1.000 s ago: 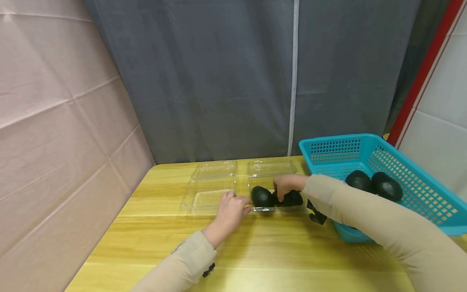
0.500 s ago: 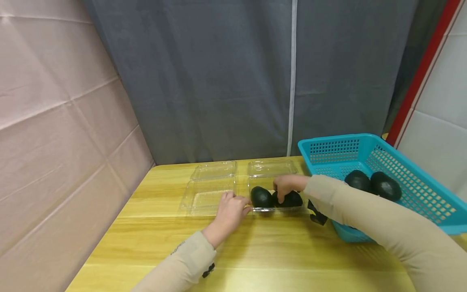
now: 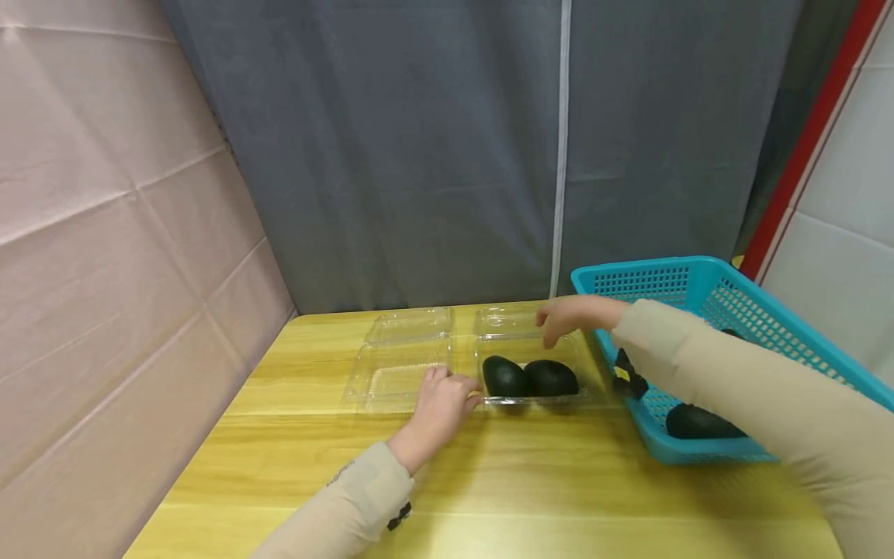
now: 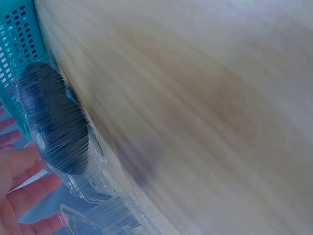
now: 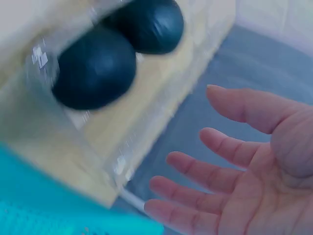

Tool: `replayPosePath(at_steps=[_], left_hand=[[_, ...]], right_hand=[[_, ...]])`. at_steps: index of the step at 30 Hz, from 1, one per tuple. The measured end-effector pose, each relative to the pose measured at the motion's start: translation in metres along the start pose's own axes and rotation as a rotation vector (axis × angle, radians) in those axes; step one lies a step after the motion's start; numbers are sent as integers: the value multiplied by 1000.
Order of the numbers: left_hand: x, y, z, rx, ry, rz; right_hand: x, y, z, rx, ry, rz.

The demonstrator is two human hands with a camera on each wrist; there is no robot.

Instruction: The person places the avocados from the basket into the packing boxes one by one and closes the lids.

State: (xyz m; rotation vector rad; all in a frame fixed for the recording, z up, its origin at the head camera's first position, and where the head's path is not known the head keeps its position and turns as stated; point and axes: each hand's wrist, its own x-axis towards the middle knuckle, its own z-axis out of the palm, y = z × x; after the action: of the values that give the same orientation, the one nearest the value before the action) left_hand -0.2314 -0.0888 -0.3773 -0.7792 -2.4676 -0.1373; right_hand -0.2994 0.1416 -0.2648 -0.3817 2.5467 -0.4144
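Two dark green avocados [image 3: 552, 379] lie side by side in the right-hand clear plastic clamshell container [image 3: 583, 353], whose lid is folded back. At that container's near left corner, my left hand [image 3: 440, 404] touches the rim with thumb and fingertips. In the left wrist view its fingers [image 4: 36, 193] are extended and spread beside the plastic. My right hand [image 3: 576, 314] hovers beyond the avocados, over the folded-back lid. The right wrist view shows its palm with nothing in it, fingers [image 5: 205, 171] loosely extended.
A second clear clamshell container [image 3: 398, 380] stands open on the left of the wooden table [image 3: 314, 466]. At the right is a turquoise basket [image 3: 628, 272] with more avocados, partly hidden by the right sleeve. A grey curtain [image 3: 419, 155] hangs behind the table.
My right hand has let go of the right avocado in the container and moved up and slightly right, away from it. My left hand has stayed at the container's corner.
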Motion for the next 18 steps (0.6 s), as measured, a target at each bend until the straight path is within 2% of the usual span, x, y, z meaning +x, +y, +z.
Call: replayPosePath(at_steps=[5, 10, 14, 18], left_hand=[[0, 0, 0, -6, -2, -1], [0, -1, 0, 3, -1, 1], [-1, -2, 0, 9, 0, 4], [-2, -2, 0, 0, 5, 0]], right_hand=[[-19, 18, -30, 19, 54, 53], [-32, 52, -54, 58, 80, 101], [-39, 81, -60, 91, 57, 134], [-45, 108, -57, 120, 54, 163]])
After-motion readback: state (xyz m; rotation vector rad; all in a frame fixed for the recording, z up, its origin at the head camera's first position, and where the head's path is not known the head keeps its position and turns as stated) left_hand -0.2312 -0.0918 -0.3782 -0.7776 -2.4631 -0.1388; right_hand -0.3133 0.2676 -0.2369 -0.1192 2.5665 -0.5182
